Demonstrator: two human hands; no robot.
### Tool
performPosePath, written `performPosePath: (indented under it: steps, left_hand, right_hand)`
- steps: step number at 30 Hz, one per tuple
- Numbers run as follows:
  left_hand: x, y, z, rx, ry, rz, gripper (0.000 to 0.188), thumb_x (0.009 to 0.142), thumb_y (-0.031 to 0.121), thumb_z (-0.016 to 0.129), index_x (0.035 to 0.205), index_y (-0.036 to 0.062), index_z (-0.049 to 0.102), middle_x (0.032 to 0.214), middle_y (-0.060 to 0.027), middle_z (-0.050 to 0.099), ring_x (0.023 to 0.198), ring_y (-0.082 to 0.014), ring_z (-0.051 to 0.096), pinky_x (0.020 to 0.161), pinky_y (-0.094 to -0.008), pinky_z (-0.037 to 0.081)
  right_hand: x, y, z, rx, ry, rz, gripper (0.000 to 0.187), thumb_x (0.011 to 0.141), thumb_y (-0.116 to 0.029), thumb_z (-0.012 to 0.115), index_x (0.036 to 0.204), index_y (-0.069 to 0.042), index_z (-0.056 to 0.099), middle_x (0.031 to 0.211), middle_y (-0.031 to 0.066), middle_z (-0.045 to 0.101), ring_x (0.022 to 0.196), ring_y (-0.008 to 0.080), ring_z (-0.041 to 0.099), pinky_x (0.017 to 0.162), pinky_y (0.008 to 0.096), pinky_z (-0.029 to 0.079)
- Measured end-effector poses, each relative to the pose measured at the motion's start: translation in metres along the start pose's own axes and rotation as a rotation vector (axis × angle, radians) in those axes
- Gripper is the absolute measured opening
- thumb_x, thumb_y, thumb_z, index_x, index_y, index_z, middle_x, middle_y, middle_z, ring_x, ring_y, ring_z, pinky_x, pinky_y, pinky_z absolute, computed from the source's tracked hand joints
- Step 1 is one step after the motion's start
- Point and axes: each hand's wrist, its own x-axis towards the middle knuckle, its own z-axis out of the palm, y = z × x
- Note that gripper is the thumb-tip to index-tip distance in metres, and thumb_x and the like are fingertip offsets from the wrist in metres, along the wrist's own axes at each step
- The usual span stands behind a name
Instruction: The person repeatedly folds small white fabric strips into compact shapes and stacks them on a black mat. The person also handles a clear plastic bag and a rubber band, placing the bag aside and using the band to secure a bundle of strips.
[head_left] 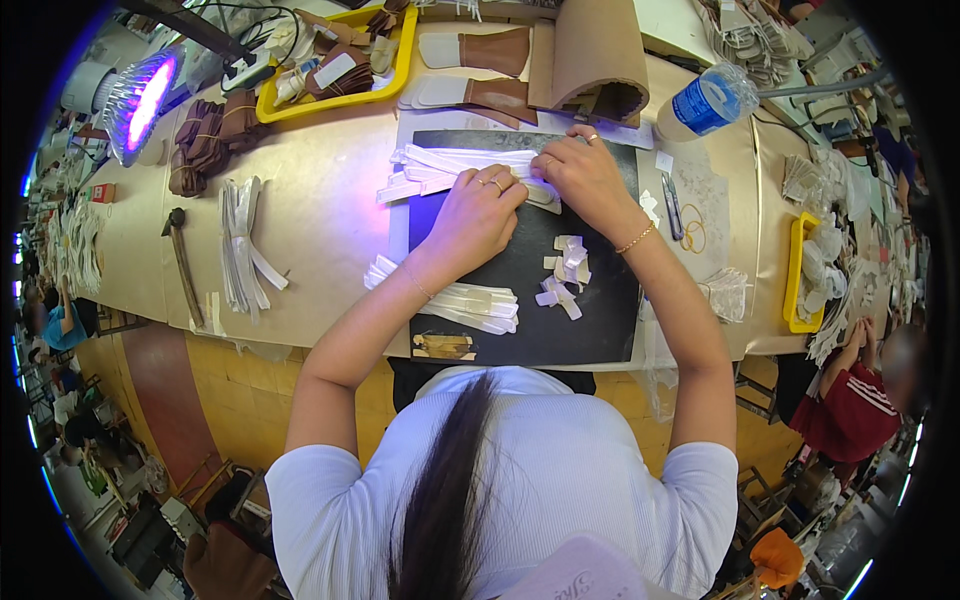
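Note:
A layered row of white strips (428,172) lies across the top of a black work board (600,330). My left hand (480,208) rests on the strips near their middle, its fingers curled against them. At their right end my right hand (582,178) has thumb and fingers bent together on the strip ends; what exactly is between the fingertips is hidden. Below my left forearm lies a second bundle of white strips (480,307). Small pale cut pieces (568,265) are heaped on the board between my arms.
A hammer (181,262) and a tied strip bundle (240,245) lie left. Beyond are a yellow tray (408,50), brown leather pieces (500,50), a cardboard roll (600,50) and a plastic bottle (700,105). A lit lamp (148,105) stands far left. A co-worker (850,410) sits right.

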Motion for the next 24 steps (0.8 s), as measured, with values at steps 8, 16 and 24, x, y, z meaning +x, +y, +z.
performPosePath:
  steps: [8, 16, 24]
  left_hand:
    - [0.0, 0.001, -0.001, -0.017, -0.013, -0.025, 0.02, 0.082, 0.005, 0.064, 0.101, 0.005, 0.059, 0.115, -0.013, 0.061, 0.118, -0.0298, 0.056, 0.099, -0.0443, 0.042]
    - [-0.001, 0.001, 0.0, -0.038, 0.006, -0.03, 0.018, 0.083, 0.005, 0.064, 0.1, 0.0049, 0.059, 0.112, -0.0124, 0.062, 0.116, -0.0298, 0.057, 0.098, -0.0444, 0.042]
    - [0.008, 0.005, -0.003, -0.147, 0.128, -0.121, 0.018, 0.087, 0.011, 0.066, 0.104, 0.0054, 0.063, 0.105, -0.0096, 0.062, 0.105, -0.03, 0.06, 0.093, -0.0416, 0.044]
  right_hand:
    - [0.002, 0.003, 0.007, 0.057, -0.004, 0.04, 0.007, 0.085, -0.013, 0.064, 0.089, -0.008, 0.068, 0.086, 0.0041, 0.064, 0.089, 0.0215, 0.063, 0.103, 0.0428, 0.04]
    - [-0.019, 0.006, 0.008, 0.733, 0.225, 0.693, 0.012, 0.091, -0.014, 0.067, 0.096, -0.004, 0.069, 0.09, 0.0079, 0.069, 0.087, 0.0196, 0.065, 0.086, 0.0331, 0.048]
    - [-0.041, -0.016, -0.008, 1.153, 0.473, 0.775, 0.015, 0.095, -0.014, 0.066, 0.099, 0.001, 0.069, 0.103, 0.0078, 0.072, 0.094, 0.0129, 0.063, 0.087, 0.0274, 0.049]
